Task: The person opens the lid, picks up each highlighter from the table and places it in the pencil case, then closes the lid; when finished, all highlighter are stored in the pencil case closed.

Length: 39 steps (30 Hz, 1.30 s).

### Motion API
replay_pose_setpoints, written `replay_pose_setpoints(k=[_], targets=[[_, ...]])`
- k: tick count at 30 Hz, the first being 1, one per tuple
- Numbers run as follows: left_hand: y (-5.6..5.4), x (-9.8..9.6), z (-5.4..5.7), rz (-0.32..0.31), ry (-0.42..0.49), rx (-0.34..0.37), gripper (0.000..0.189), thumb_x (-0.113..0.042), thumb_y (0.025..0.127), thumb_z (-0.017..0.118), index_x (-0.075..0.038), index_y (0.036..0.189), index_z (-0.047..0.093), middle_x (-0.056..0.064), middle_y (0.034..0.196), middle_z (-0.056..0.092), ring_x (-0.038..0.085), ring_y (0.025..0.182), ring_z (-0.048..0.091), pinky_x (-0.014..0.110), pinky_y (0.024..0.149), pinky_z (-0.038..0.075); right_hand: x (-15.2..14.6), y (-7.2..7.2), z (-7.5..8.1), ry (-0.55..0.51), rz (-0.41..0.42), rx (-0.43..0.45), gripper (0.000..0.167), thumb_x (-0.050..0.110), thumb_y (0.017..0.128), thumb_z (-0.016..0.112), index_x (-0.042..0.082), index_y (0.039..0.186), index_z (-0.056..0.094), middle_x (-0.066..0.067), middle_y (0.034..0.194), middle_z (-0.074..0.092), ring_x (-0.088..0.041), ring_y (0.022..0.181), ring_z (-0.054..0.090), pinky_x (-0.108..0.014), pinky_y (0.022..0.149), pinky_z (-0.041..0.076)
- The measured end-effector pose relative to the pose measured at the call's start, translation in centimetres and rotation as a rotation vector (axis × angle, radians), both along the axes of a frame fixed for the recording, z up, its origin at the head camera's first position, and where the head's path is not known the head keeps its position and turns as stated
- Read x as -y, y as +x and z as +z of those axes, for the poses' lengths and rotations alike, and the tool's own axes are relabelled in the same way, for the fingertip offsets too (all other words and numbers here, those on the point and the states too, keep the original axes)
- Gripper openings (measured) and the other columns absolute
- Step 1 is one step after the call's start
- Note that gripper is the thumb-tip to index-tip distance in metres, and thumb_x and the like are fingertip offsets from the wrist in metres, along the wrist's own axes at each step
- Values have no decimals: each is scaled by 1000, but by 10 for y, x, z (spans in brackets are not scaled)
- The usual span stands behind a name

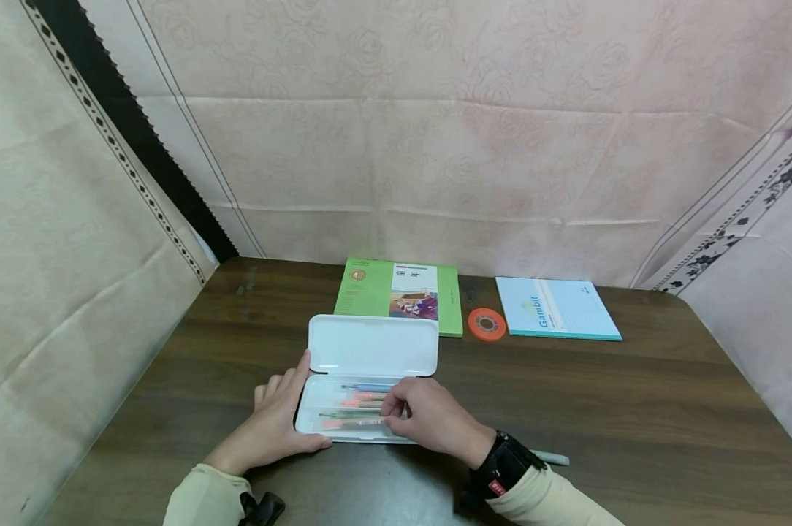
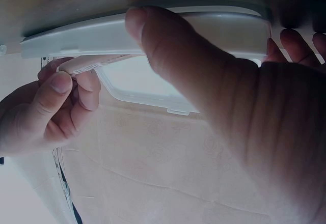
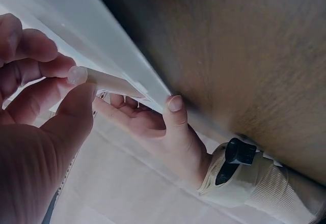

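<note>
A white pencil case (image 1: 317, 397) lies on the table with its lid (image 1: 372, 345) raised toward the back. Several pens (image 1: 363, 387) lie inside, some with orange parts. My right hand (image 1: 435, 416) is over the case's right part and pinches the end of a pen (image 3: 117, 84) between thumb and fingers; this pen has a pale barrel and a clear end. At the case's left end, my left hand (image 1: 274, 420) holds it, thumb against the front wall and index finger along the left side. Part of the case's right end is hidden by my right hand.
Behind the case lies a green book (image 1: 363, 292). An orange ring-shaped roll (image 1: 486, 324) and a light-blue notebook (image 1: 560, 310) lie to its right. A pale stick-like object (image 1: 554, 458) shows beside my right wrist. Cloth hangs behind the wooden table (image 1: 633, 409).
</note>
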State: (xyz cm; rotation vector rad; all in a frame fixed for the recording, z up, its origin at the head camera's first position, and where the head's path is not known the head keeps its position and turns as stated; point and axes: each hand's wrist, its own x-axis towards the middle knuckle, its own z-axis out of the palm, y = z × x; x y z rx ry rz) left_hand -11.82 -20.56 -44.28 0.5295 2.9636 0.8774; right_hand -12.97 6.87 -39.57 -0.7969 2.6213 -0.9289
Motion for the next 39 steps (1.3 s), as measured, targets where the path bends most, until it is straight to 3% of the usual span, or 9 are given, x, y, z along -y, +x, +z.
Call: replay_pose_setpoints(k=[9,18,29,39], targets=[[0,0,0,3,-2,6,132,-59,64,84,-5,159,9,11,136,50,20,100,39,38,80,23,-5,-1,-1,-51,-12,38,5,16,88,71,15,92,70,10,78,56,-7,71,50,-21,64,41],[0,1,1,-2,4,-7,131,-58,65,84,-5,159,9,12,138,49,20,100,39,38,80,23,-11,0,1,-28,9,120,6,14,89,69,14,95,69,11,74,57,-2,65,48,-20,60,40],[0,0,-2,0,-3,-28,132,-57,63,86,-4,158,11,10,133,51,19,98,40,37,79,23,-8,3,6,-71,5,113,8,16,90,69,13,97,69,11,79,62,-4,70,52,-21,64,43],[1,-1,1,4,-10,-18,132,-56,63,86,-3,158,12,10,133,52,21,100,41,38,79,23,-32,4,18,-151,-32,73,12,19,93,67,12,103,69,8,83,61,-8,75,53,-22,62,44]])
